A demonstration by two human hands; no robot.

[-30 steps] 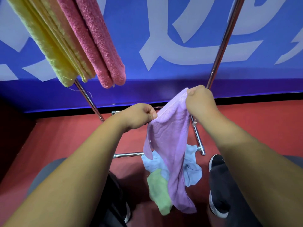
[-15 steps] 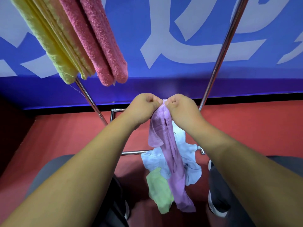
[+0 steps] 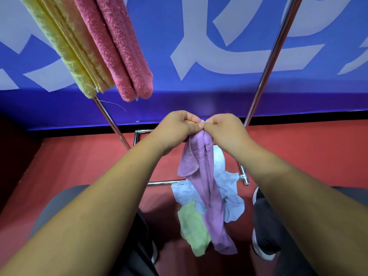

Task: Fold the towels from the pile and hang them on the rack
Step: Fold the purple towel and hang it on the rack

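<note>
Brought together over the last second, the two hands are now being held knuckle to knuckle. The right hand (image 3: 223, 130), earlier raised and apart near the rack's upright, is being kept close against the left hand (image 3: 175, 128). Both are being held tightly curled, each pinching the top edge of the lilac terry-cloth towel (image 3: 205, 176). By judgement, two corners are being matched so that a lengthwise fold is being formed before hanging.

The towel is being suspended in mid-air between the forearms, in front of the chrome tube rack (image 3: 272, 56). Its lower end is being let hang over the crumpled pale blue towel (image 3: 231, 196) and crumpled light green towel (image 3: 191, 226) lying piled on the red floor (image 3: 79, 166); whether it is touching them cannot be confirmed. The cloth is being seen bunched, narrow and twisted rather than flat, with one loose flap drooping at its left side.

A folded yellow towel (image 3: 65, 46) and a folded pink towel (image 3: 119, 46) are already being carried on the rack at upper left.
</note>
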